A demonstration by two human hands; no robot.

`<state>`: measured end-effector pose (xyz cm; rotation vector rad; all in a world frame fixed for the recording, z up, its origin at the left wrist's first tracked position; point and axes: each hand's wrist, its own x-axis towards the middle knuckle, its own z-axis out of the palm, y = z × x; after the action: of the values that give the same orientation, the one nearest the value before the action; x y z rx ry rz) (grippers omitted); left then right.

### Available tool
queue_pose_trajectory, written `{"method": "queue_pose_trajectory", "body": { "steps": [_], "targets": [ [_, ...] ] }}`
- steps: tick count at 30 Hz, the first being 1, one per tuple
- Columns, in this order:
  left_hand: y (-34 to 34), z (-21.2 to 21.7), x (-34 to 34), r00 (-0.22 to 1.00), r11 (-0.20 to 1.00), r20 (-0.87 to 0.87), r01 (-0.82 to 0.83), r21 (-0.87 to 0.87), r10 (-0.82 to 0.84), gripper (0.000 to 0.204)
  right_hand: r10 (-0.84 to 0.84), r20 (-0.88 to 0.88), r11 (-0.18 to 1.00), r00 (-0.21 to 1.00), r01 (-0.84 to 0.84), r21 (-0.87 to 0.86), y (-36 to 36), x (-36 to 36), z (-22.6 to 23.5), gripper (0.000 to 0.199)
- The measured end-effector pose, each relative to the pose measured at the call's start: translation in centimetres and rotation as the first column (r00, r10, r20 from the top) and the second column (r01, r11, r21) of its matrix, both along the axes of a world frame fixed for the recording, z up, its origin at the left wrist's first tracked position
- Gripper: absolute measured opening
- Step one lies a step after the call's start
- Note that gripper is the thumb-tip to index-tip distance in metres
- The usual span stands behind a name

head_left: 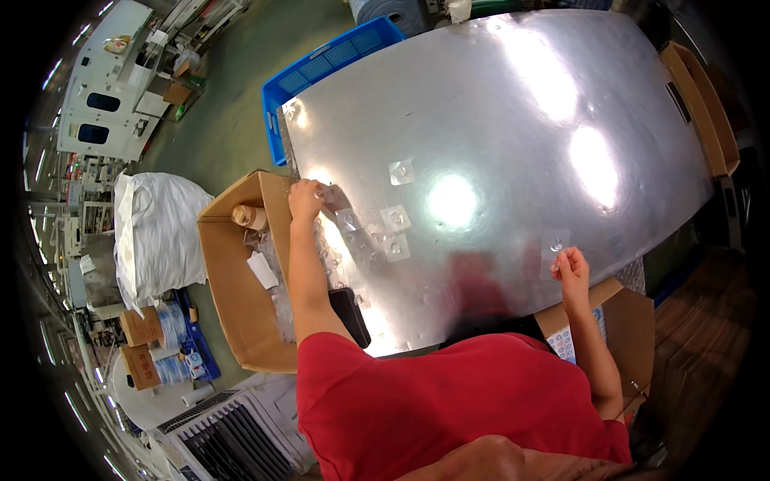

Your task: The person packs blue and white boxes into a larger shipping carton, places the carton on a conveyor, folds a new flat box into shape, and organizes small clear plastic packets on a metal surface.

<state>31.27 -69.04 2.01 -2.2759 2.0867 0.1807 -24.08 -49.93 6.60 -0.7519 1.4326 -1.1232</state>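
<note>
My right hand point(571, 268), over the right part of the metal table point(497, 120), pinches a clear plastic piece point(556, 243) with a round part in it. At the table's left edge, my left hand point(305, 199) has its fingers bent together over the surface. Something small and clear seems to be at its fingertips, too faint to name. Between the hands lie several clear squares with round centres, one farther off point(401, 171) and others point(395, 218) closer to the left hand. More loose clear bits point(327, 252) lie beside my left forearm.
An open cardboard box point(233, 321) with clear plastic pieces inside stands against the table's left side. A black phone-like slab point(349, 317) lies near the front edge. A blue crate point(277, 88) borders the far left corner. Another cardboard box point(630, 325) sits below my right arm.
</note>
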Motion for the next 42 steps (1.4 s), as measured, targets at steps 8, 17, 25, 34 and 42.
{"method": "queue_pose_trajectory", "body": {
  "steps": [8, 17, 25, 34, 42],
  "targets": [
    [-2.8, -1.7, -13.3, 0.936, 0.759, -0.142, 0.165, -0.63, -0.322, 0.026, -0.063, -0.021, 0.996, 0.998, 0.065, 0.069, 1.7, 0.0, -0.4, 0.013],
    [-2.5, -3.3, -14.9, 0.855, 0.872, -0.258, 0.36, -0.33, -0.451, 0.03, -0.22, -0.047, 0.975, 0.974, 0.221, 0.019, 5.1, -3.1, 0.8, 0.011],
    [-2.9, -1.2, -19.6, 0.889, 0.895, -0.183, 0.372, -0.244, -0.42, 0.027, -0.338, -0.048, 0.94, 0.94, 0.335, -0.064, 10.3, -5.9, 1.5, 0.012],
    [-2.6, -0.9, -22.2, 0.908, 0.769, 0.056, 0.382, -0.513, -0.414, 0.042, -0.626, -0.06, 0.78, 0.777, 0.624, -0.047, 21.1, -10.8, 0.5, 0.012],
    [-4.5, -4.6, -21.0, 0.951, 0.906, -0.162, 0.186, -0.38, -0.264, 0.031, -0.723, -0.123, 0.681, 0.68, 0.731, 0.033, 29.1, -12.1, -1.2, 0.013]
  ]
}}
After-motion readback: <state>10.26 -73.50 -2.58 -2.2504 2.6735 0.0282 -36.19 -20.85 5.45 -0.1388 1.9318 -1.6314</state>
